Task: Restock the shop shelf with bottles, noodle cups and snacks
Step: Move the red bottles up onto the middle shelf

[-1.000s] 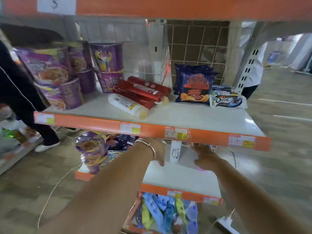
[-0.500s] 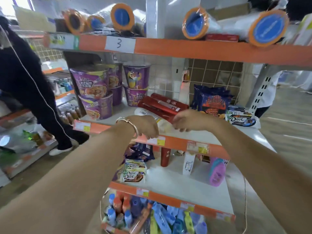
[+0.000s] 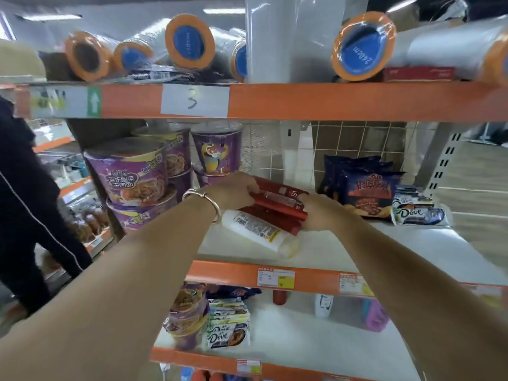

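Red bottles [image 3: 277, 203] lie piled on the middle shelf [image 3: 316, 251], between noodle cups [image 3: 132, 177] and crisp bags [image 3: 362, 188]. My left hand [image 3: 233, 192] and right hand [image 3: 321, 213] each grip an end. Bottle step, I judge; next needs standing them upright, clear of the white bottle [image 3: 258, 232].

Left of my grip on the red plastic bottles [image 3: 277, 202], stacked purple noodle cups [image 3: 129, 174] block the side; dark blue snack bags [image 3: 365, 188] stand to its right. A white plastic bottle [image 3: 258, 232] lies just nearer me; past it, open white shelf board [image 3: 242, 253] gives room.
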Tool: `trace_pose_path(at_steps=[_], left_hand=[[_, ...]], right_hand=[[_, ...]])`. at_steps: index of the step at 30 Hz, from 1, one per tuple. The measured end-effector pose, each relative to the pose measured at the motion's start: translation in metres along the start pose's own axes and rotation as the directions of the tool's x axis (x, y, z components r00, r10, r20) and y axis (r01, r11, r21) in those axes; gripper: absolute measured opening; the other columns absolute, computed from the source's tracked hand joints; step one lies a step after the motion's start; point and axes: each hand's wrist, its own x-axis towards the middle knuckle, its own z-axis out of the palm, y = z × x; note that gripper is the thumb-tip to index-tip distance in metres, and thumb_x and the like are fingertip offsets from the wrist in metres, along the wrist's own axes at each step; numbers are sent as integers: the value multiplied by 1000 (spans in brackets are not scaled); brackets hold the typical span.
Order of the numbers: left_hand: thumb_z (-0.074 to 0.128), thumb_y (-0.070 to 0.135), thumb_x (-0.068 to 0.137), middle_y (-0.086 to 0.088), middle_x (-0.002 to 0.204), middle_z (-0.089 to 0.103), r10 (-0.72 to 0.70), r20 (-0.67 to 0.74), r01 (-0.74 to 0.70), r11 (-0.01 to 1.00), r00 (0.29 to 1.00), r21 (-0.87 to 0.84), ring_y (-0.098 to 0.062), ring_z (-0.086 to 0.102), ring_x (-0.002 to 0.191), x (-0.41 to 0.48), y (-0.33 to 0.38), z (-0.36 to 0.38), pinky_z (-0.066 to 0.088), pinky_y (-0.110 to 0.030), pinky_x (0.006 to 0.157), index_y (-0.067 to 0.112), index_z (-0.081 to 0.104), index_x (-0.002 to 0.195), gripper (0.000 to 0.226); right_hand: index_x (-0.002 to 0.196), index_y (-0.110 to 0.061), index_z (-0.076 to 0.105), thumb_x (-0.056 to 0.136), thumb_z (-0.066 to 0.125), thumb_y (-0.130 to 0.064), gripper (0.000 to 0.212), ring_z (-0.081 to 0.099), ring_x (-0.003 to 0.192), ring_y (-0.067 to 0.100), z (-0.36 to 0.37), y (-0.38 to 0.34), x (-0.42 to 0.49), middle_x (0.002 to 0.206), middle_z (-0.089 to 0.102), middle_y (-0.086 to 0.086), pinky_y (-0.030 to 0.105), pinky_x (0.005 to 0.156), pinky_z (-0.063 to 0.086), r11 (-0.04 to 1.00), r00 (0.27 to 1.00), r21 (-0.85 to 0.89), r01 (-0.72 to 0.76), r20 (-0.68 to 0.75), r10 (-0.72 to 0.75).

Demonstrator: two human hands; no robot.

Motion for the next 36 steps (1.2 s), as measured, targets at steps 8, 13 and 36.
trace_pose_path(at_steps=[8, 13, 36], left_hand=[[75, 15, 73, 8, 100, 57, 129, -54, -134, 987, 990, -93, -17, 61, 98, 30, 9, 3, 46, -21, 74, 21, 54, 112, 44], [79, 29, 67, 5, 106, 64, 90, -183, -120, 980, 979, -159, -14, 62, 93, 49, 28, 0, 53, -31, 84, 23, 48, 123, 65], [63, 12, 78, -8, 86, 62, -182, -39, 97, 678, 982, -729, -23, 62, 79, 37, -6, 13, 53, -35, 72, 8, 60, 104, 26]], right_hand=[[103, -15, 56, 91, 58, -34, 23, 65, 80, 21, -54, 13, 7, 91, 66, 5, 36, 71, 52, 854, 982, 506, 124, -185, -33], [77, -20, 56, 95, 47, -42, 30, 51, 41, -1, -94, -4, 12, 59, 51, -4, 12, 46, 40, 736, 912, 619, 274, -409, 4], [110, -8, 60, 50, 90, -44, 76, 64, 101, 24, -11, 41, 73, 109, 67, 8, 33, 93, 52, 760, 874, 459, -460, 386, 296]])
